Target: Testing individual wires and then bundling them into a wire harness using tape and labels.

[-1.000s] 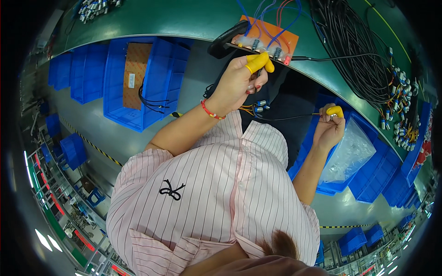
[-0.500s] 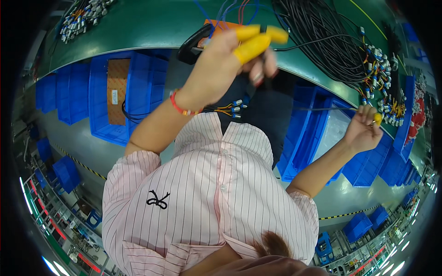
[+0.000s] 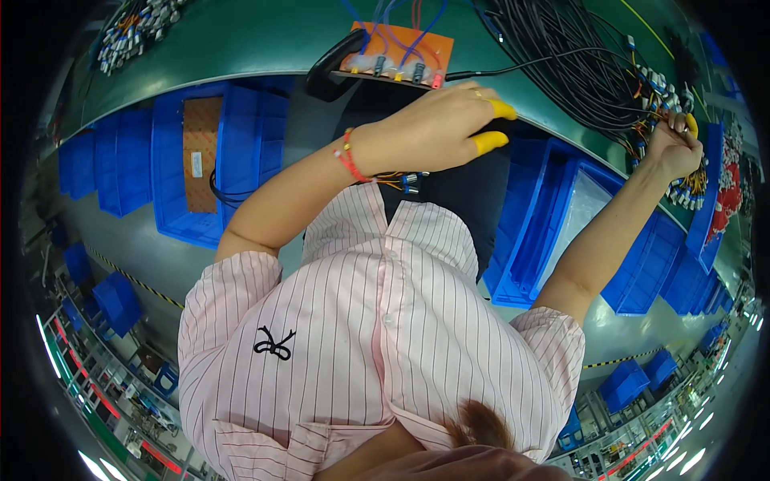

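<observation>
Several blue-and-silver connector ends (image 3: 409, 183) lie nearest the body, over the lap, on the wearer's side of the orange board (image 3: 425, 42). Between them and that board hangs the left hand (image 3: 437, 124), its yellow-capped fingers (image 3: 491, 143) spread apart with nothing visible between them. The orange board sits at the edge of the green table (image 3: 265, 44), a black handle (image 3: 333, 68) just to its left and a black cable (image 3: 513, 72) running from its right end. Well to the right of the board, the right hand (image 3: 675, 148) reaches a cluster of connector ends (image 3: 662, 100), its fingers curled; whether they grip one I cannot tell. Farther out, right of the board, lies a bundle of black cables (image 3: 553, 68).

For such close-packed ends, I would take one by its housing rather than its thin wires, ease it sideways so neighbours don't snag, and keep the left hand off the cable at the board, so no pull reaches that joint.

A second ago the left hand was pinched up against the board's edge; now it is lower and loosened. The right hand, then holding a cable nearer the board, is now farther right, while the board's black cable remains attached.
</observation>
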`<state>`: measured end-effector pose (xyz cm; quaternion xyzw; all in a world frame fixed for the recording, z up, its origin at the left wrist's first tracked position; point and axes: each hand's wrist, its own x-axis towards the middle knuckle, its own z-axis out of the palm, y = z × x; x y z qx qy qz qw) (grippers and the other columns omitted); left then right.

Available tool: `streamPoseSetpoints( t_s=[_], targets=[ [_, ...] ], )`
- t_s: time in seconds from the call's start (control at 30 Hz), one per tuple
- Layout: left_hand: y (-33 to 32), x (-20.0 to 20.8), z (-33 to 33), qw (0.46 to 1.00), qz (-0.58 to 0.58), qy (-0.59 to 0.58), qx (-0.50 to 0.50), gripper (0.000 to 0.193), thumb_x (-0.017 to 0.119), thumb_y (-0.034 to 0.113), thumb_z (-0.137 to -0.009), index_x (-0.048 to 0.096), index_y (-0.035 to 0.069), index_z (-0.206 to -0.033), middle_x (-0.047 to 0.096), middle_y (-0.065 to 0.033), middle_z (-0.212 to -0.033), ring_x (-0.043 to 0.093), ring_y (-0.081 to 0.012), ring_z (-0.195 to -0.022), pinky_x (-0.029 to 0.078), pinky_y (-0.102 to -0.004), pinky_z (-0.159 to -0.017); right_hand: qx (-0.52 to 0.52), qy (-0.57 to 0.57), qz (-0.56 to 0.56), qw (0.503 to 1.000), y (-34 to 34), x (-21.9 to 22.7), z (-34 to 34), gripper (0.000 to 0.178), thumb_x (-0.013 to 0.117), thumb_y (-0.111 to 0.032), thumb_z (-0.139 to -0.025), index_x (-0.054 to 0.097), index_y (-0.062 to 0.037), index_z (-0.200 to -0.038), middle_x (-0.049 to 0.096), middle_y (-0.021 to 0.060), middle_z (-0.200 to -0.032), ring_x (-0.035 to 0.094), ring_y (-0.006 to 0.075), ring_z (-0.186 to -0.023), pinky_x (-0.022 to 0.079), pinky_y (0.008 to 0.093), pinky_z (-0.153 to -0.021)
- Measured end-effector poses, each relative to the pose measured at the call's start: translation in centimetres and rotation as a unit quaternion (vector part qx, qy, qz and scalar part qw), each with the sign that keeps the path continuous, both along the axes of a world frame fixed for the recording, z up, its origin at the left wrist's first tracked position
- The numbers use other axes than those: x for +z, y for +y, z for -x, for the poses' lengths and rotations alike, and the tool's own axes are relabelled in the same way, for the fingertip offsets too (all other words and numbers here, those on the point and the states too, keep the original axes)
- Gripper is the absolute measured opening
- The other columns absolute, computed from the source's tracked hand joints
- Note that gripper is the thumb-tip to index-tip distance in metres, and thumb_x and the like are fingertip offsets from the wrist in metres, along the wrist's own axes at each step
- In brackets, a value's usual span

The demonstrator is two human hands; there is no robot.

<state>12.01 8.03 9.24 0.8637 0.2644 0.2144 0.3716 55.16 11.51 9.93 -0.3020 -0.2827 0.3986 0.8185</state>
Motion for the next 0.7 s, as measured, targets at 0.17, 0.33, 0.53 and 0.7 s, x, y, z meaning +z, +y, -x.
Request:
streamPoseSetpoints(
  t_s=[0.17,0.33,0.53,0.7],
  targets=[
    [2.1,0.6,-2.3,0.996,-0.059,0.06,0.022,0.035,0.064,0.02,-0.088,0.063,-0.001,-0.116,0.061,-0.0176,-0.119,0.056,-0.0333,-0.112,0.043,-0.0386,-0.098,0.006,-0.045,0.024,0.999,1.3,-1.0,-1.5,0.037,0.039,-0.013,-0.075,0.054,0.0144,-0.095,0.046,0.0141,-0.073,0.042,0.0224,-0.07,0.037,0.0384,-0.072],
    [4.3,-0.9,-3.7,0.974,-0.202,0.019,0.103,0.035,0.066,0.02,-0.086,0.064,-0.003,-0.113,0.063,-0.0188,-0.116,0.058,-0.0328,-0.108,0.042,-0.0415,-0.098,-0.03,-0.106,0.08,0.991,1.9,-1.2,-2.2,0.035,0.035,-0.007,-0.079,0.051,0.0168,-0.099,0.049,0.0186,-0.084,0.045,0.0232,-0.074,0.04,0.0341,-0.071],
    [0.1,0.4,2.9,0.992,0.029,-0.116,0.044,0.023,0.063,0.018,-0.089,0.068,0.003,-0.106,0.067,-0.0112,-0.105,0.063,-0.0275,-0.095,0.049,-0.0349,-0.084,-0.273,-0.621,0.203,0.706,0.5,1.0,6.7,0.035,0.046,-0.012,-0.085,0.066,0.0045,-0.108,0.062,0.0216,-0.098,0.058,0.0253,-0.086,0.046,0.0359,-0.068],
    [-4.4,-5.2,10.5,0.987,0.109,0.087,0.082,0.02,0.064,0.014,-0.088,0.069,0.002,-0.102,0.066,-0.0109,-0.095,0.063,-0.0276,-0.09,0.049,-0.036,-0.079,-0.307,-0.672,-0.025,0.674,-5.2,0.4,18.8,0.029,0.054,-0.003,-0.08,0.07,-0.0013,-0.104,0.069,0.0168,-0.094,0.066,0.0263,-0.077,0.052,0.0341,-0.072]
  ],
)
